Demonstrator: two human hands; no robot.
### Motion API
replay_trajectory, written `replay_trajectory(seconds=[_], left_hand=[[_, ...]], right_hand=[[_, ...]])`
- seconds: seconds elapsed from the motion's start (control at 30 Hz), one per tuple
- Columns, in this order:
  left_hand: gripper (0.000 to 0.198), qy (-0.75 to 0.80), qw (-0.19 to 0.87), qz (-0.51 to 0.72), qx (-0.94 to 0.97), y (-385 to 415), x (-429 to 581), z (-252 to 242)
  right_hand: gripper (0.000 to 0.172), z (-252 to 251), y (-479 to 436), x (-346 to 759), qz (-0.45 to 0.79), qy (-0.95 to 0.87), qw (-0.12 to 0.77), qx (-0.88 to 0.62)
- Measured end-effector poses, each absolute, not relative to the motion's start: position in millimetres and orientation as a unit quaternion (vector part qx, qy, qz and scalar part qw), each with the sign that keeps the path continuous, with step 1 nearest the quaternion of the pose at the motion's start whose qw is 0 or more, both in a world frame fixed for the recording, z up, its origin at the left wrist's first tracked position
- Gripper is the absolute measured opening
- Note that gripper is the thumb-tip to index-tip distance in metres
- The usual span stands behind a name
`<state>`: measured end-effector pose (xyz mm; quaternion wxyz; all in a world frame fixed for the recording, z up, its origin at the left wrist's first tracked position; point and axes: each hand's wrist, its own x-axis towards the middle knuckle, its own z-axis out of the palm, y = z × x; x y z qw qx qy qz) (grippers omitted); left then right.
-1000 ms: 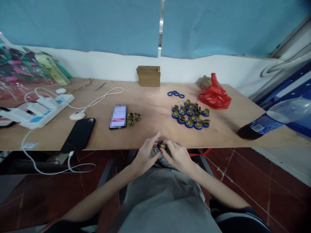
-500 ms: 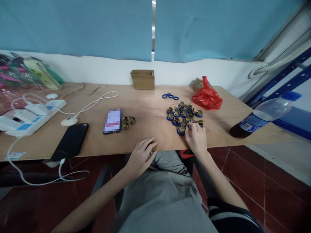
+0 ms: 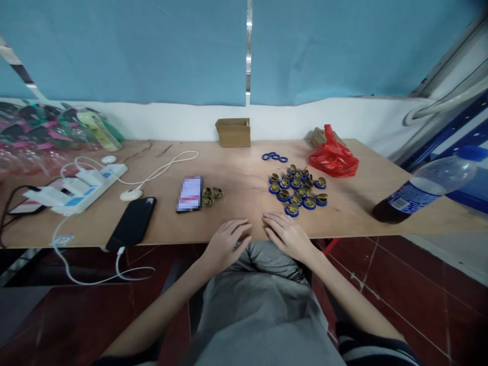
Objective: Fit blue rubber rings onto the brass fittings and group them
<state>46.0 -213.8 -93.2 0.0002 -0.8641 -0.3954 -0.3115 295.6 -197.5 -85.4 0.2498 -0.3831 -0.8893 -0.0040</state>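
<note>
My left hand (image 3: 227,244) rests at the table's front edge with its fingers stretched out and holds nothing. Opposite it, my right hand (image 3: 288,235) lies with fingers extended on the wood, also without anything in it. Beyond my right hand spreads a cluster of brass-coloured round metal pieces (image 3: 284,183), several of them seated in blue rings. The nearest blue-ringed piece (image 3: 292,210) is just past my right fingers. Several loose blue rings (image 3: 274,157) lie farther back. Left of centre, 3 brass-coloured pieces (image 3: 208,202) without blue rings sit beside a lit phone (image 3: 189,193).
A small cardboard box (image 3: 233,133) stands at the back by the wall. To the right are a red plastic bag (image 3: 334,160) and a tilted-looking cola bottle (image 3: 407,195). On the left lie a dark phone (image 3: 131,223), a power strip (image 3: 89,188) with white cables, and clear bottles (image 3: 46,152).
My right hand has let go of the blue-ringed piece at the cluster's near edge and moved left to the table edge. My left hand stays put. The view has shifted slightly left.
</note>
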Motion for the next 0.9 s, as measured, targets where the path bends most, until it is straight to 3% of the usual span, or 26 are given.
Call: replay_trajectory(seconds=[0.13, 0.3, 0.43, 0.6, 0.77, 0.9], left_hand=[[0.031, -0.495, 0.075, -0.328, -0.801, -190, 20, -76], [0.048, -0.641, 0.132, -0.259, -0.710, -165, -5, -78], [0.047, -0.641, 0.078, -0.253, -0.721, -161, -4, -90], [0.036, -0.555, -0.058, -0.322, -0.765, -175, 7, -90], [0.034, -0.515, -0.108, -0.351, -0.775, -185, 16, -95], [0.031, -0.504, -0.124, -0.372, -0.769, -185, 16, -102]], right_hand=[[0.032, -88, -196, 294, -0.021, -0.889, 0.252, -0.383], [0.031, -89, -195, 294, -0.028, -0.888, 0.259, -0.378], [0.029, -78, -195, 292, -0.037, -0.904, 0.231, -0.357], [0.027, -24, -173, 284, -0.065, -0.916, 0.111, -0.379], [0.027, 32, -78, 285, -0.071, -0.872, 0.002, -0.484], [0.033, 36, 18, 290, -0.029, -0.834, -0.045, -0.548]])
